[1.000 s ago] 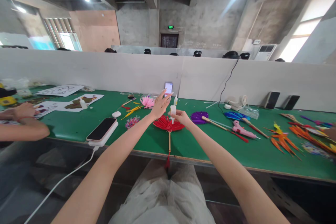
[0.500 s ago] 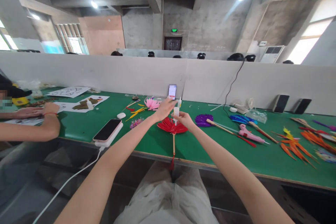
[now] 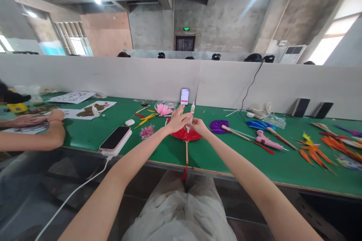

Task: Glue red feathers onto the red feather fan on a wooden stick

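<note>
My right hand (image 3: 198,125) is closed on a small white squeeze bottle (image 3: 189,121), held nozzle down above a red feather fan (image 3: 186,134). The fan lies on the green table with its wooden handle and red tassel towards me. My left hand (image 3: 179,122) is beside the held bottle, fingers stretched out and apart, partly covering the bottle and the fan's left side. Whether it touches the bottle is hard to tell. Just behind my hands a second white nozzle bottle (image 3: 193,107) stands upright.
Pink flower fan (image 3: 163,109), colourful bits (image 3: 147,131) and a phone on a power bank (image 3: 115,138) lie left. Purple fan (image 3: 219,126), pink glue gun (image 3: 267,140) and orange feathers (image 3: 313,152) are right. A co-worker's arm (image 3: 42,139) rests far left.
My left hand has come back from near the upright phone and lowered beside the held bottle, its fingers spreading. My right hand keeps the bottle over the red fan.
</note>
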A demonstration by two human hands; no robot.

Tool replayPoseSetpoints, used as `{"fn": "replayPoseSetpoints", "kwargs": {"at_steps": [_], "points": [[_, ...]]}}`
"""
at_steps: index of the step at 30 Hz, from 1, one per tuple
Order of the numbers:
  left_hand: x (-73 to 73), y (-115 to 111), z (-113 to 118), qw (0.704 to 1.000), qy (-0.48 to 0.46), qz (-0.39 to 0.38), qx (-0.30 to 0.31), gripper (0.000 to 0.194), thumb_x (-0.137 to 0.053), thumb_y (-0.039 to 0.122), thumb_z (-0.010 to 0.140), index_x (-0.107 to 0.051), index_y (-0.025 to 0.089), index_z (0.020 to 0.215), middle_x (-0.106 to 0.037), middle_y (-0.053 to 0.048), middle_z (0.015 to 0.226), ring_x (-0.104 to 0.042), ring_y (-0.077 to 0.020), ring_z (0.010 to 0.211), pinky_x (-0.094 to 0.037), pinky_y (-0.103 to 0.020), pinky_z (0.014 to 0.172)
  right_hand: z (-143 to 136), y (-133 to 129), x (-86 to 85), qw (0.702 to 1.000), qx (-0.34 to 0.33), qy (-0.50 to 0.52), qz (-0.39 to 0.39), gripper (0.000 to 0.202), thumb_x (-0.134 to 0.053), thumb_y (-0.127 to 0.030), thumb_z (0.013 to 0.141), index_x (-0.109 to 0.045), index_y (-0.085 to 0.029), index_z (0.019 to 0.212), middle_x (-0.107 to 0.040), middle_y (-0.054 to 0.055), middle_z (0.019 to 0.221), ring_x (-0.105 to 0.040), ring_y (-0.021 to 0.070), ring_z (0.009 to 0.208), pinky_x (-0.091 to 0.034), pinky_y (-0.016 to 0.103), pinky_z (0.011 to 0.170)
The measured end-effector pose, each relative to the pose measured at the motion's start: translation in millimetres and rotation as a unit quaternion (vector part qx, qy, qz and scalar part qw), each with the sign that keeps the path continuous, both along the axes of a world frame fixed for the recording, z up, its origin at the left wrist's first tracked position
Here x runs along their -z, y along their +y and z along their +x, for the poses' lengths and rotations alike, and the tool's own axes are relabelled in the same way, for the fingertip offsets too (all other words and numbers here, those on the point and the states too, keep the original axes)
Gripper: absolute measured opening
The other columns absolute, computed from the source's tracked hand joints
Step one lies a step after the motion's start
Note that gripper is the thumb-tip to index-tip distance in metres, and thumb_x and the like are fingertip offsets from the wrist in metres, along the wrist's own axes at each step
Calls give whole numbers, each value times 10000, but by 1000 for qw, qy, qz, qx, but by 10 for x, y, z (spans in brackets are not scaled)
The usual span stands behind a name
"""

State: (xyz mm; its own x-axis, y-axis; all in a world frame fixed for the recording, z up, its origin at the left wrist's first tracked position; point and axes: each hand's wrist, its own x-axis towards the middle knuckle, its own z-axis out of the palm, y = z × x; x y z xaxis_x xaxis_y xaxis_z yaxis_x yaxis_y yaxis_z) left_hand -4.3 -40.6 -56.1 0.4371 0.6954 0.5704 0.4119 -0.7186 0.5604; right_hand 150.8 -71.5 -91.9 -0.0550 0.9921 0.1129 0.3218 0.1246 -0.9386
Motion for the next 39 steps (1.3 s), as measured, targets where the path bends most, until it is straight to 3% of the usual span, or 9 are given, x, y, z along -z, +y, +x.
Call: {"fn": "replayPoseSetpoints", "kwargs": {"at_steps": [6, 9, 14, 20, 24, 28, 32, 36, 39], "points": [[16, -46, -2, 1000, 0, 18, -4, 357, -521, 362, 933, -558, 230, 1263, -329, -74, 1519, -264, -291, 1399, -176, -536, 1138, 41, 31, -1, 1000, 0, -7, 7, 251, -595, -297, 916, -606, -144, 1115, -640, 60, 1096, -649, 201, 910, -553, 382, 766], [75, -57, -2, 999, -8, 20, -26, 359, -410, 346, 983, -503, 270, 1321, -238, -55, 1560, -152, -268, 1442, -121, -513, 1156, 63, 37, 0, 1000, -4, -9, 14, 259, -594, -295, 917, -600, -147, 1129, -636, 66, 1112, -646, 203, 927, -550, 392, 780], [159, -71, -4, 1000, 12, 14, -18, 390, -533, 366, 930, -526, 228, 1295, -342, -87, 1507, -291, -303, 1384, -215, -558, 1121, 66, 58, 58, 1000, -8, -17, 19, 266, -594, -303, 915, -603, -149, 1132, -632, 64, 1127, -642, 215, 943, -546, 400, 793], [79, -71, 47, 999, 30, 0, -16, 385, -499, 378, 948, -522, 230, 1302, -359, -92, 1499, -303, -302, 1382, -232, -568, 1116, -23, 138, 128, 999, -7, -25, 29, 268, -591, -301, 918, -599, -152, 1140, -629, 68, 1135, -641, 213, 948, -545, 402, 797], [24, -27, 64, 999, 24, 7, -34, 434, -337, 384, 1001, -397, 243, 1407, -200, -82, 1574, -145, -285, 1446, -134, -554, 1151, -89, 187, 131, 999, -5, -27, 36, 259, -593, -294, 917, -600, -150, 1133, -633, 69, 1124, -644, 205, 939, -548, 397, 790], [25, 30, 51, 998, 66, 5, -6, 425, -324, 485, 979, -511, 318, 1322, -313, -27, 1538, -239, -246, 1427, -195, -453, 1157, -82, 220, 105, 998, 15, -31, 43, 259, -596, -298, 915, -603, -145, 1124, -637, 63, 1106, -647, 203, 918, -553, 385, 769], [-4, 49, 9, 998, 57, 25, -26, 511, -192, 480, 998, -325, 284, 1450, -163, -35, 1589, -59, -229, 1468, -106, -461, 1173, -27, 234, 75, 998, 23, -28, 50, 258, -592, -300, 918, -603, -150, 1127, -636, 66, 1114, -646, 203, 927, -550, 391, 782], [-17, 32, -63, 995, 91, 45, 14, 458, -340, 532, 959, -489, 317, 1336, -313, -15, 1537, -197, -226, 1442, -163, -413, 1170, -22, 227, 78, 998, 27, -32, 47, 260, -594, -298, 916, -603, -149, 1129, -634, 66, 1119, -645, 206, 931, -549, 393, 782], [12, 25, -125, 995, 86, 55, -3, 488, -240, 492, 989, -388, 296, 1412, -255, -37, 1560, -148, -225, 1454, -119, -448, 1174, -51, 219, 94, 998, 21, -31, 44, 256, -594, -297, 917, -603, -149, 1125, -637, 65, 1111, -647, 201, 922, -551, 389, 778]]}}
